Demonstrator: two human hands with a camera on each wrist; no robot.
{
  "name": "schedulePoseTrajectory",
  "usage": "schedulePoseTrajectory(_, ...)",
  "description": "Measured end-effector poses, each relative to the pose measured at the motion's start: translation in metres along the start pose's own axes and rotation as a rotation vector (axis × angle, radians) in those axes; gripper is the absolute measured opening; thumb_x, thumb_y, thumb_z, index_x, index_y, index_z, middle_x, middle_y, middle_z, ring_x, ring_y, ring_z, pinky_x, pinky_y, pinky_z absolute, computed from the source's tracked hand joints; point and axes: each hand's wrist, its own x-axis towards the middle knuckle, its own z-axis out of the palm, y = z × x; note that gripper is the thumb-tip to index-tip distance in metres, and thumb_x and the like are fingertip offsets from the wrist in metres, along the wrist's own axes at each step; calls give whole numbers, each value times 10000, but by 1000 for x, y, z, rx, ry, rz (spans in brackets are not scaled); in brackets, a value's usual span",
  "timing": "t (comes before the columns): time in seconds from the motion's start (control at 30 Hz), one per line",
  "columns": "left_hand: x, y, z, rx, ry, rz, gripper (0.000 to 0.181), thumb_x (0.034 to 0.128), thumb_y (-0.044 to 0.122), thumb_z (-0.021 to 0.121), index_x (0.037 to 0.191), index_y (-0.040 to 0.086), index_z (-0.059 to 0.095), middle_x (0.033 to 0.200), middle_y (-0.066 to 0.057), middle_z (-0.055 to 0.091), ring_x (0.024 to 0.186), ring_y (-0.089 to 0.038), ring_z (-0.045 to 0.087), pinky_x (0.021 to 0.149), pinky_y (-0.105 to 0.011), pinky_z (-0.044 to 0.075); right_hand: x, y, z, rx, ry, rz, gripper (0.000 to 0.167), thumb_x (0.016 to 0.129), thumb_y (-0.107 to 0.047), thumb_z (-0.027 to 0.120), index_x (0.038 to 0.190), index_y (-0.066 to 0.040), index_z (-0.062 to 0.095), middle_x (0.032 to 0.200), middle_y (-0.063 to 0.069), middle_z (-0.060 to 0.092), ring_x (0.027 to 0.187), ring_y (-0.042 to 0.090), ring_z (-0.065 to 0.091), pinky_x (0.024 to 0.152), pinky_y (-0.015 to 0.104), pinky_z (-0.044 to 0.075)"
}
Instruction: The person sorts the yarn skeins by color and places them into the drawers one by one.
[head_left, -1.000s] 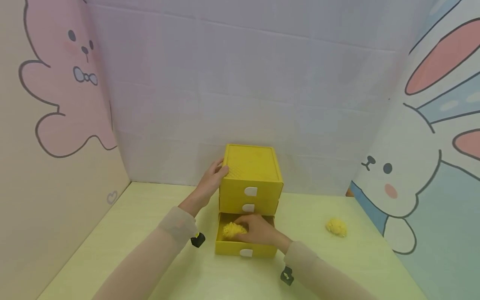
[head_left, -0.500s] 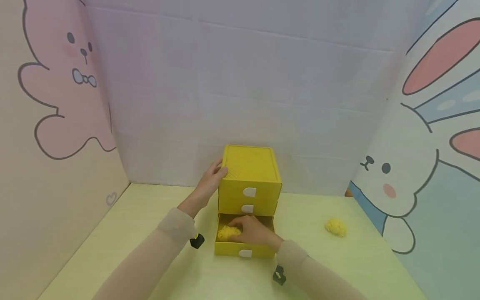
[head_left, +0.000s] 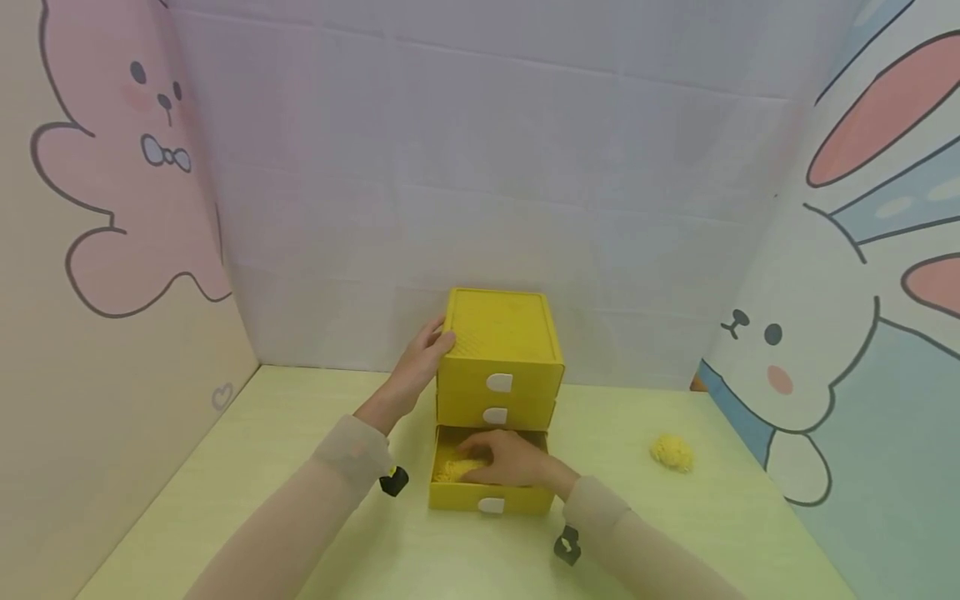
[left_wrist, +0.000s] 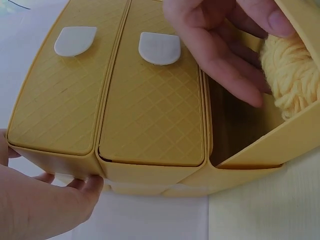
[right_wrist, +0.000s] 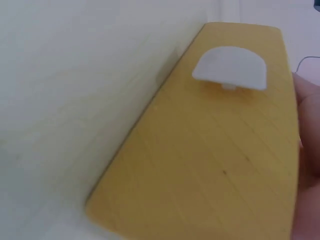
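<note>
A yellow drawer cabinet (head_left: 501, 329) with white tabs stands against the back wall. My left hand (head_left: 415, 371) holds its upper left edge, thumb over the top and fingers along the side. The bottom drawer (head_left: 480, 498) is pulled out. Inside it, at the left, lies a yellow yarn ball (left_wrist: 292, 75). My right hand (head_left: 510, 460) is in the drawer beside the ball. In the left wrist view its thumb touches the yarn and its other fingers extend fairly straight alongside. The right wrist view shows the drawer's front panel (right_wrist: 210, 145), with little of the hand visible.
A second yellow yarn ball (head_left: 672, 452) lies on the pale yellow table (head_left: 622, 517) at the right. The two upper drawers (left_wrist: 60, 90) are shut. Walls with a pink bear (head_left: 142, 158) and a white rabbit (head_left: 810, 358) flank the table.
In the drawer, the yarn ball has shifted left and lower, and my right hand now covers more of it. My left hand stays on the cabinet's edge.
</note>
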Motion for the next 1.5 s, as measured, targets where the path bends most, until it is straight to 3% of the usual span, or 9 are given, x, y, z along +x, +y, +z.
schedulePoseTrajectory(0.47,-1,2,-6,-17,-28,6,638,1140,432,463,1712,295,216,1699,-133,335,1546,-369,351,1270,-585,267,-51,-5,-57,123,-45,37,503,1011,-360,742,1413,-67,669,1434,92,668,1309,331,625,1089,567,504)
schedulePoseTrajectory(0.57,-1,2,-6,-16,-32,8,638,1139,437,462,1712,300,215,1700,-132,334,1549,-369,346,1273,-586,259,-67,-2,-71,129,-33,23,495,1018,-346,740,1410,-52,666,1442,133,656,1297,379,624,1038,515,552)
schedulePoseTrajectory(0.73,-1,2,-6,-4,-26,10,624,1142,433,456,1708,303,228,1690,-127,351,1541,-369,358,1266,-590,273,-95,10,-94,133,2,-6,450,1034,-270,727,1405,-26,657,1404,181,664,1187,401,659,918,323,602)
schedulePoseTrajectory(0.9,0,1,-6,-4,-25,13,627,1143,433,457,1709,298,226,1688,-123,354,1535,-366,367,1263,-584,284,-120,30,-113,68,70,14,408,1032,-273,730,1376,-59,676,1341,144,698,1111,308,693,875,299,608)
schedulePoseTrajectory(1.03,-1,2,-5,0,-34,25,633,1144,426,456,1711,276,217,1690,-131,345,1541,-363,361,1263,-579,288,-137,52,-125,-12,137,55,418,1023,-283,739,1379,-75,673,1318,147,708,1106,346,705,847,312,616)
schedulePoseTrajectory(1.33,-1,1,-3,-1,-26,22,641,1147,411,457,1714,246,208,1688,-148,343,1541,-367,356,1262,-581,289,-159,112,-129,-238,349,149,474,914,-144,844,1322,34,681,1269,261,702,1043,457,704,862,576,598)
schedulePoseTrajectory(1.5,-1,1,0,-4,-21,13,635,1146,406,464,1711,247,220,1681,-145,356,1532,-368,371,1260,-579,294,-168,141,-127,-268,376,208,528,859,-114,876,1300,87,666,1247,311,682,1096,531,658,898,645,558)
